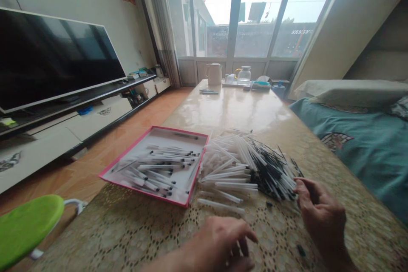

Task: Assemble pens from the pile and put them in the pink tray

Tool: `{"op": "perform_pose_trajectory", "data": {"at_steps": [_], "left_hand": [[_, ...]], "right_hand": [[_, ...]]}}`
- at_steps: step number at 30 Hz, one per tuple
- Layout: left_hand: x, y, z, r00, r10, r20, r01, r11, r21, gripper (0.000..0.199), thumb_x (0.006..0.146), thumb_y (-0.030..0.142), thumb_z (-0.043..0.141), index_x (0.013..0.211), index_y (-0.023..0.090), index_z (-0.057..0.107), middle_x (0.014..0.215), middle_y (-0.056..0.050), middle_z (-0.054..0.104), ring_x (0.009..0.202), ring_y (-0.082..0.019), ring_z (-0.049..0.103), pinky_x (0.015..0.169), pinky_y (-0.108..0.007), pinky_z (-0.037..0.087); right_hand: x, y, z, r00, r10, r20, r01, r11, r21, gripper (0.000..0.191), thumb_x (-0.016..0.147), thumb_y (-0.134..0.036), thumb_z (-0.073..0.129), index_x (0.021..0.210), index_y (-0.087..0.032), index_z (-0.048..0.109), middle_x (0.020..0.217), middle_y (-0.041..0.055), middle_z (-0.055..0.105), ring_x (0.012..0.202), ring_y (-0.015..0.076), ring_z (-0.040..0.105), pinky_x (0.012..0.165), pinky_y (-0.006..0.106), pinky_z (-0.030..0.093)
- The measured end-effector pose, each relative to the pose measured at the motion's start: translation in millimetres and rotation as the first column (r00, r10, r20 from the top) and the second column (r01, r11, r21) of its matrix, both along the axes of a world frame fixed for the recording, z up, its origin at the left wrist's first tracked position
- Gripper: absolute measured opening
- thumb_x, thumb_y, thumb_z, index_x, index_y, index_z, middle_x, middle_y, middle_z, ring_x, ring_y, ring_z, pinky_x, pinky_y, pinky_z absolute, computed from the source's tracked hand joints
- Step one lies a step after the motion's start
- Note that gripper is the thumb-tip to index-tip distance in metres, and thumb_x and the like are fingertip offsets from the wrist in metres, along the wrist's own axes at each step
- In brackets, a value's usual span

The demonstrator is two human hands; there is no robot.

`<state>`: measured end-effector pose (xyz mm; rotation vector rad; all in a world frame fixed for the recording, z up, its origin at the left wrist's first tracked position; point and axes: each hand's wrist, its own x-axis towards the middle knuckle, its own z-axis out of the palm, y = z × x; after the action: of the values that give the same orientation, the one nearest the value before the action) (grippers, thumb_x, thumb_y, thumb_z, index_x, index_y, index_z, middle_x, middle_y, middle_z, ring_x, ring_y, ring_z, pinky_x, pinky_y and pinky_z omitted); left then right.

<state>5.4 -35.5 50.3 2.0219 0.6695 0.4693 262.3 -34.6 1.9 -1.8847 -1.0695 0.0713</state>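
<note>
My right hand (320, 206) is at the right edge of a heap of thin black-and-white pen refills (270, 168), its thumb and forefinger pinched on a refill end. My left hand (219, 240) hovers over the near part of the table, slightly blurred, its fingers loosely bent and apart with nothing in them. Just beyond it lie white translucent pen barrels (228, 185), piled against the refills. To their left, a pink-rimmed box lid (188, 193) holds several pens (156, 178) with dark ends. A small black piece (269, 204) lies between my hands.
The patterned table (127, 229) stretches toward the window. At its far end stand a beige jug (213, 74) and a glass pitcher (245, 75). A green stool (30, 227) is at the left, and a teal-covered seat (360, 148) runs along the right.
</note>
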Motion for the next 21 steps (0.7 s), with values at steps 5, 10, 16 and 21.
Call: {"op": "perform_pose_trajectory", "data": {"at_steps": [5, 10, 16, 21], "left_hand": [[-27, 20, 31.3, 0.978, 0.102, -0.183, -0.032, 0.936, 0.35, 0.014, 0.076, 0.015, 0.062, 0.089, 0.019, 0.064, 0.073, -0.003, 0.066, 0.063, -0.017, 0.059, 0.056, -0.025, 0.043], [-88, 87, 25.4, 0.85, 0.47, -0.24, -0.29, 0.796, 0.531, 0.016, 0.079, 0.012, 0.052, 0.087, 0.018, 0.064, 0.083, -0.007, 0.065, 0.078, -0.021, 0.06, 0.07, -0.032, 0.044], [-142, 123, -1.4, 0.604, 0.707, -0.369, -0.282, 0.622, 0.73, 0.02, 0.077, 0.008, 0.05, 0.09, 0.016, 0.063, 0.094, -0.01, 0.062, 0.096, -0.025, 0.053, 0.085, -0.035, 0.04], [-146, 123, -3.8, 0.588, 0.721, -0.366, -0.253, 0.594, 0.764, 0.015, 0.079, 0.009, 0.05, 0.082, 0.017, 0.062, 0.086, -0.009, 0.06, 0.09, -0.025, 0.054, 0.081, -0.035, 0.041]], "right_hand": [[-3, -2, -2.7, 0.999, 0.033, -0.009, -0.033, 0.999, -0.029, 0.036, 0.079, -0.049, 0.052, 0.091, -0.018, 0.066, 0.07, 0.0048, 0.068, 0.063, 0.0212, 0.065, 0.056, 0.026, 0.046], [-2, -1, -3.3, 0.999, 0.039, -0.024, -0.039, 0.999, -0.013, 0.038, 0.079, -0.049, 0.052, 0.091, -0.016, 0.066, 0.068, 0.0054, 0.068, 0.059, 0.0209, 0.064, 0.054, 0.026, 0.047], [-3, -3, -5.9, 0.996, 0.088, 0.022, -0.088, 0.996, 0.0, 0.039, 0.079, -0.05, 0.051, 0.091, -0.016, 0.066, 0.067, 0.0063, 0.069, 0.058, 0.0215, 0.065, 0.053, 0.026, 0.048], [-3, -1, -13.6, 0.995, 0.095, 0.002, -0.095, 0.995, 0.008, 0.041, 0.08, -0.052, 0.051, 0.093, -0.016, 0.066, 0.068, 0.0062, 0.069, 0.057, 0.0208, 0.065, 0.05, 0.025, 0.048]]}}
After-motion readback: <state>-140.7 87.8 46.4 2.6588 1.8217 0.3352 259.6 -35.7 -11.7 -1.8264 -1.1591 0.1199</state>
